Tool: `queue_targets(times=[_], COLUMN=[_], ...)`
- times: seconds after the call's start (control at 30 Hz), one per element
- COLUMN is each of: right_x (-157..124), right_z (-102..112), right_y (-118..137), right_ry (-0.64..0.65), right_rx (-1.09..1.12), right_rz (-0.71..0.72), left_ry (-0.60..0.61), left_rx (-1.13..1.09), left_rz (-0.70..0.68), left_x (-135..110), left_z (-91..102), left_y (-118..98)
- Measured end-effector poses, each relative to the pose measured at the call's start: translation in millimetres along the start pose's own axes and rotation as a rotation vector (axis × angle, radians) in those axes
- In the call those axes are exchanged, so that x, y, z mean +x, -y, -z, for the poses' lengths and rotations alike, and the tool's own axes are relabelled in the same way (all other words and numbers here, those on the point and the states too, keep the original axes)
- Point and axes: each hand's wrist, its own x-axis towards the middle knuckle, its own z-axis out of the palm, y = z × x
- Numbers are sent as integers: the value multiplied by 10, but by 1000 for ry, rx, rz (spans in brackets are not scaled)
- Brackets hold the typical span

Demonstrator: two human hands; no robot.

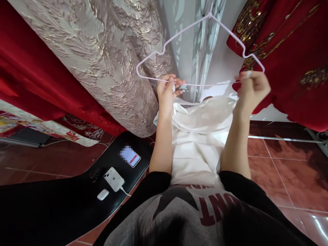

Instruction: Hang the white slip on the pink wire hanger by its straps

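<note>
A thin pale pink clothes hanger is held up in front of me, its hook end pointing away. My left hand grips the lower bar near its left end, with thumb and forefinger on it and the other fingers partly spread. At the right corner, my right hand is closed on the hanger, and a small white bit shows at its fingertips. A white garment lies over my lap between both forearms. Its upper edge sits just below the hands, and a white strip shows beside the left palm.
A textured beige-gold gown and red fabric hang on the left. A red garment with gold trim hangs on the right. Two phones, one white, and a small white case rest on a black bench.
</note>
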Motion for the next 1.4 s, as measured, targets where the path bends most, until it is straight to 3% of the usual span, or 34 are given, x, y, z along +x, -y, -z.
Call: queue_targets(times=[0.03,0.1,0.17,0.27,0.47,0.6,0.67,0.77,0.93,1.13,1.2,1.27,1.4], right_x=[-13,-3,10,-3,-13,0,3,4,-7,-17,-14,-10,-8], right_z=[-175,-466,-620,-626,-511,-504,-507,-526,-568,-582,-578,-574,-572], right_y=[158,385,477,437,259,228,220,222,340,458,440,411,354], right_ry=[-53,63,74,16,21,-29,-25,-14,0,10,5,-5,11], right_rx=[35,42,3,-25,-34,-53,-51,-26,61,125,130,120,90], right_rz=[-47,-104,-144,-140,-76,-65,-71,-95,-169,-232,-224,-204,-167], left_ry=[-2,-8,3,9,-90,-92,-96,-46,180,331,264,100,-198], left_rx=[7,17,33,101,326,379,410,483,631,807,810,747,618], left_rz=[-2,-22,-39,-97,-385,-652,-711,-637,-617,-551,-683,-826,-696], left_x=[-7,-21,-30,-21,10,11,61,232,527,472,372,244,0], left_z=[-10,-19,8,145,549,656,670,658,447,59,9,0,26], left_y=[6,7,-12,-83,-297,-443,-504,-574,-743,-1010,-920,-687,-36])
